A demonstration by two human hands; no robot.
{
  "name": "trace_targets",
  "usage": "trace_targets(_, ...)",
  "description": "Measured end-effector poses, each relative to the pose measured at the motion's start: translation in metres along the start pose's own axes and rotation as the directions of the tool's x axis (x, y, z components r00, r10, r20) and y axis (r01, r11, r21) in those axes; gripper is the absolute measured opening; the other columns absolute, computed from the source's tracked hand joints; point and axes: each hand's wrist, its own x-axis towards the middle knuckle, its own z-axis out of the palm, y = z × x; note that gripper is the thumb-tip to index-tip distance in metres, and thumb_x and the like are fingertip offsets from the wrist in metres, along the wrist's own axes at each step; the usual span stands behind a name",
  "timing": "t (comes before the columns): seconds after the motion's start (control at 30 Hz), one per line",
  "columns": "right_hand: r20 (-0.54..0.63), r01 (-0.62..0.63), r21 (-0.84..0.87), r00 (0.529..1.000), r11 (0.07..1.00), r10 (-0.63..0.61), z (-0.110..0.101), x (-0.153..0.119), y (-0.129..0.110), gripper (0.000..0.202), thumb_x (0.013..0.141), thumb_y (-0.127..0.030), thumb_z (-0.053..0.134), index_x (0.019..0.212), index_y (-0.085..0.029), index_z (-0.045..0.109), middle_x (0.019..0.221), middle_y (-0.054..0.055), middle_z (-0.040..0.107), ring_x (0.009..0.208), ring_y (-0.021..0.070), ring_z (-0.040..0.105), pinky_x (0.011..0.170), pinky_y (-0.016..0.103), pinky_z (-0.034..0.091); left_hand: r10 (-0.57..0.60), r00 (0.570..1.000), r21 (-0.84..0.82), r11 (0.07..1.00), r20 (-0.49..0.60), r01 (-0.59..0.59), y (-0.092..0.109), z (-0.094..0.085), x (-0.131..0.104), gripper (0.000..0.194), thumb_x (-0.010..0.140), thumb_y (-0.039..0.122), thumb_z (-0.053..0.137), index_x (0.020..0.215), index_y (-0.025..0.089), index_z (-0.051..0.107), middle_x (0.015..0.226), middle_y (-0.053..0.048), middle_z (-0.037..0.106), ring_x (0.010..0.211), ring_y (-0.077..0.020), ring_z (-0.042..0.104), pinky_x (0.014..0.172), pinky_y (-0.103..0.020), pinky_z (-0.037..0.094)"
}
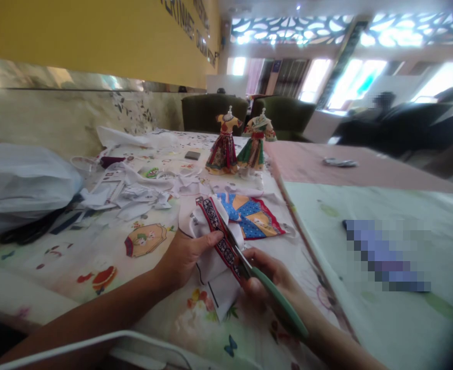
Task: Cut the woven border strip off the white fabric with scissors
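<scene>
My left hand [186, 253] is closed on a white fabric piece [211, 277] with a dark patterned, red-edged trim strip [212, 218], thumb pressed on the strip. Green-handled scissors [276, 300] are in my right hand [275, 275], their blades lying along the strip's right edge. My right fingertips are partly hidden by the scissors and the fabric. Just beyond the blades lies a small blue, yellow and red skirt piece [254, 218]. A cut-out beige piece with red and green edging [145, 239] rests flat left of my left hand.
Two small dress forms in a red-brown dress [223, 146] and a green dress [256, 146] stand at the back. White scraps [137, 198] and a white plastic bag [22, 180] lie at left, with dark scissors [30, 231] beside the bag. A blurred-out bluish object [380, 254] lies at right.
</scene>
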Motion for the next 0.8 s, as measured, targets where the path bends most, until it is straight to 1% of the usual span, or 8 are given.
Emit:
trace_targets(0.13,0.004,-0.019,0.000,1.000,1.000,0.019,0.0006,-0.0002,-0.0012,0.071,0.060,-0.076,0.084,0.096,-0.018,0.061,0.062,-0.008,0.047,0.049,0.0075,0.038,0.043,0.019,0.031,-0.005,1.000,-0.009,1.000,0.000,0.005,0.0013,0.0008,-0.0013,0.025,0.076,0.022,0.086,0.100,0.017,0.081,0.100,-0.006,0.082,0.090,-0.0229,0.075,0.086,-0.034,0.059)
trace_targets(0.3,-0.007,-0.008,-0.008,1.000,1.000,0.008,0.0014,-0.0014,-0.0027,0.067,0.061,-0.072,0.086,0.093,-0.019,0.062,0.062,-0.007,0.049,0.048,0.0080,0.039,0.042,0.019,0.033,0.024,1.000,-0.019,1.000,0.020,-0.023,0.0011,0.0000,-0.0007,0.045,0.077,0.021,0.085,0.121,0.022,0.075,0.108,-0.005,0.081,0.098,-0.0236,0.075,0.093,-0.035,0.058)
trace_targets(0.4,-0.016,-0.019,0.002,1.000,1.000,0.019,0.0024,-0.0023,-0.0036,0.066,0.061,-0.071,0.086,0.092,-0.019,0.061,0.061,-0.008,0.049,0.046,0.0071,0.038,0.041,0.019,0.032,0.024,1.000,-0.015,1.000,0.011,-0.024,-0.0017,-0.0026,0.0006,0.052,0.077,0.022,0.086,0.128,0.024,0.072,0.109,-0.006,0.081,0.099,-0.0249,0.075,0.092,-0.036,0.057)
trace_targets(0.57,-0.020,-0.032,0.023,0.999,0.999,0.033,0.0050,-0.0036,-0.0051,0.066,0.062,-0.071,0.086,0.091,-0.019,0.060,0.056,-0.009,0.049,0.042,0.0057,0.037,0.039,0.017,0.029,0.016,1.000,-0.011,1.000,0.019,-0.016,-0.0035,-0.0052,0.0007,0.051,0.079,0.022,0.084,0.129,0.024,0.072,0.111,-0.006,0.081,0.101,-0.0259,0.075,0.094,-0.037,0.057)
trace_targets(0.67,-0.017,-0.031,0.028,0.999,0.999,0.031,0.0061,-0.0045,-0.0049,0.065,0.062,-0.071,0.087,0.091,-0.018,0.060,0.055,-0.010,0.049,0.041,0.0052,0.037,0.038,0.017,0.029,0.023,1.000,0.003,1.000,0.014,-0.023,-0.0023,-0.0044,0.0001,0.049,0.079,0.022,0.084,0.127,0.024,0.073,0.111,-0.006,0.081,0.100,-0.0256,0.075,0.094,-0.037,0.056)
trace_targets(0.8,-0.009,-0.021,0.004,1.000,1.000,0.021,0.0048,-0.0043,-0.0036,0.065,0.064,-0.072,0.085,0.091,-0.018,0.060,0.055,-0.009,0.049,0.041,0.0055,0.038,0.039,0.017,0.030,0.004,1.000,-0.011,1.000,0.008,-0.004,-0.0006,-0.0022,-0.0005,0.047,0.078,0.022,0.084,0.124,0.021,0.074,0.108,-0.007,0.081,0.098,-0.0261,0.075,0.098,-0.040,0.055)
